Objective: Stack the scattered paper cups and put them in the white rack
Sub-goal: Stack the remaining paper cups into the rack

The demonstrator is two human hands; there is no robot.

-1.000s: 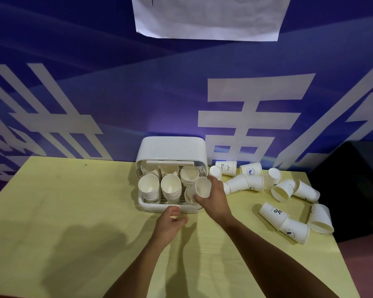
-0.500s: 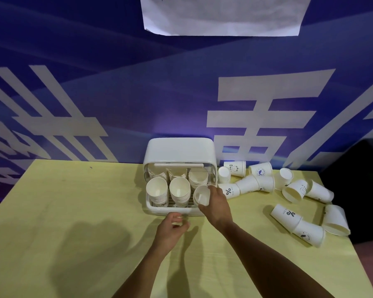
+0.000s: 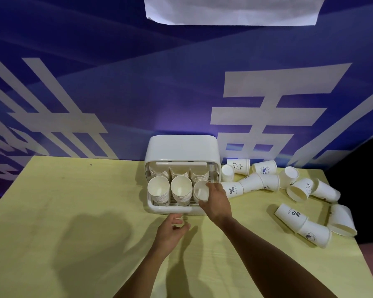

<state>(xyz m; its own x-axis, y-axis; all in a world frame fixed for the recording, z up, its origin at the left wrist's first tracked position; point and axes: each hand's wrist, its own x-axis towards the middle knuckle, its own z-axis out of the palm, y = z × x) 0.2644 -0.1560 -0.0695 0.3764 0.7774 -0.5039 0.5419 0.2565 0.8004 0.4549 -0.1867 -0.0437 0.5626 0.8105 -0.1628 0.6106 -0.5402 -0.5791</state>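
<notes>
right hand (image 3: 216,202): gripping cup (image 3: 200,191) in white rack (image 3: 182,147) | left hand (image 3: 170,231): fingers (image 3: 177,216) slack, empty, 6 o'clock of rack

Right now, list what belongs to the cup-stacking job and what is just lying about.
Job: white rack; stacked cups inside it; cup gripped by the right hand; scattered cups lying right of the rack; left hand, holding nothing.

Lying about: blue banner; paper sheet hanging on it; dark object at far right.
</notes>
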